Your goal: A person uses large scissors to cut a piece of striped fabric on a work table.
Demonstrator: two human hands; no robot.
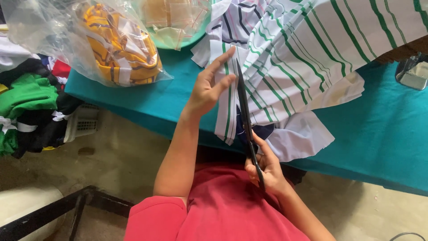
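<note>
Far left: heap of green, black and red garments (26, 107) beside a pale plastic basket (82, 122), low at the left edge.
Upper left: clear plastic bag (53, 35) with yellow striped fabric (120, 44) inside, lying on the teal table cover (383, 134).
Top centre: green bowl (178, 42) with small clear packets, partly cropped.
Left hand (209, 87): centre of the frame, fingers stretched flat, pressing the white strip with green stripes (227, 98) from the left side and holding it upright.
Strip position: hanging over the table edge, just left of the blades, touching them.
Scissors (247, 120): black, long, blades pointing up along the strip.
Right hand (267, 167): lower centre, closed around the scissor handles, above the red shirt (227, 209).
Right side: large pile of white cloth with green stripes (321, 49), spread to the upper right corner.
Far right: metal machine part (412, 73), only partly visible.
Advice for good cut: probably best to keep strip tight, follow the stripe line, keep left fingertips away from blades.
</note>
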